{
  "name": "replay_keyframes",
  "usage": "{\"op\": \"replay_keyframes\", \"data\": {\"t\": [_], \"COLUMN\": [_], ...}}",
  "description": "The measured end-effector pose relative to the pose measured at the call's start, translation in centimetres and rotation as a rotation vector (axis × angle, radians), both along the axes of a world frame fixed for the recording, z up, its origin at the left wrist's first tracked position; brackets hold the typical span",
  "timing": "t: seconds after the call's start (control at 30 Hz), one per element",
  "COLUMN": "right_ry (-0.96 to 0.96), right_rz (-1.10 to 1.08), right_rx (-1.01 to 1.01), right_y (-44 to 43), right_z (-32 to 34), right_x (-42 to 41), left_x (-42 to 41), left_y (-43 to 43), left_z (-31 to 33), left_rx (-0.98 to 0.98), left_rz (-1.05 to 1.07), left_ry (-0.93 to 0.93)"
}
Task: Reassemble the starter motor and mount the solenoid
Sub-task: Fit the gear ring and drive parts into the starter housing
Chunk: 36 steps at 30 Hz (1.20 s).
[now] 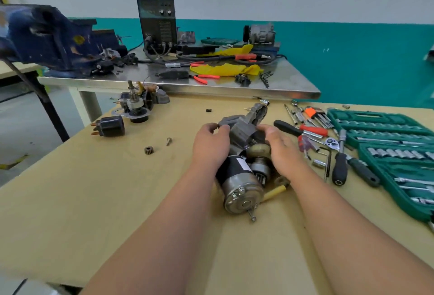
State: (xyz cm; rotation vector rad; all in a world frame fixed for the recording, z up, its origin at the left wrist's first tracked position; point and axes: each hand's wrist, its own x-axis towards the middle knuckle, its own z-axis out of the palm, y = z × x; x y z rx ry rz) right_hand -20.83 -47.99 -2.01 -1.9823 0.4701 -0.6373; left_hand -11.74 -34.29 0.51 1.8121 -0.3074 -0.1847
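**Seating housing on starter body**

I'm gripping the drive-end housing (242,128) at frame centre: left hand (211,144) is curling round its left side, right hand (280,149) is clamping the right. The starter motor (239,177) is lying just below it, end cap toward me. My palms are hiding the joint, so it's possibly not fully home. The solenoid (110,126) is sitting unmounted at mid-left, well apart. Next, I reckon: aligning, pushing the housing square, bolting up, then fetching the solenoid.
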Motion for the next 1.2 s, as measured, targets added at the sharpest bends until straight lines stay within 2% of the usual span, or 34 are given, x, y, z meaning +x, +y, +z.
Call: {"op": "replay_keyframes", "data": {"t": [0.1,0.17,0.3,0.37,0.47,0.63,0.7,0.8,0.9,1.07,1.2], "right_ry": [-0.086,-0.107,-0.020,0.047,0.169,0.391,0.400,0.382,0.382,0.323,0.365], "right_rz": [-0.096,-0.137,0.027,0.128,0.179,0.321,0.330,0.366,0.375,0.427,0.370], "right_rx": [0.089,0.055,-0.161,-0.307,-0.565,-0.743,-0.775,-0.577,-0.429,-0.399,-0.523], "right_y": [-0.6,-0.4,1.9,3.4,5.1,6.5,6.8,6.3,5.0,4.0,4.3], "right_z": [0.4,0.9,2.6,2.9,3.3,3.0,2.5,2.6,3.0,3.0,2.6], "right_x": [-1.0,-1.5,-2.9,-3.5,-4.4,-5.6,-5.5,-5.8,-6.0,-5.8,-6.2], "left_x": [0.4,0.4,-1.7,-2.2,-2.1,-0.9,-0.2,0.5,0.4,-0.3,-1.0], "left_y": [3.0,7.0,13.5,14.1,13.1,10.3,9.0,7.3,6.9,7.5,8.1], "left_z": [-0.1,-0.8,-3.3,-4.2,-4.5,-4.4,-4.1,-3.2,-3.5,-4.2,-4.2], "left_rx": [0.199,0.356,0.611,0.699,0.742,0.738,0.642,0.277,0.125,0.157,0.228], "left_rz": [-0.045,-0.111,-0.377,-0.398,-0.318,-0.258,-0.263,-0.260,-0.350,-0.498,-0.567], "left_ry": [-0.230,-0.397,-0.529,-0.626,-0.724,-0.760,-0.697,-0.470,-0.372,-0.372,-0.417]}}
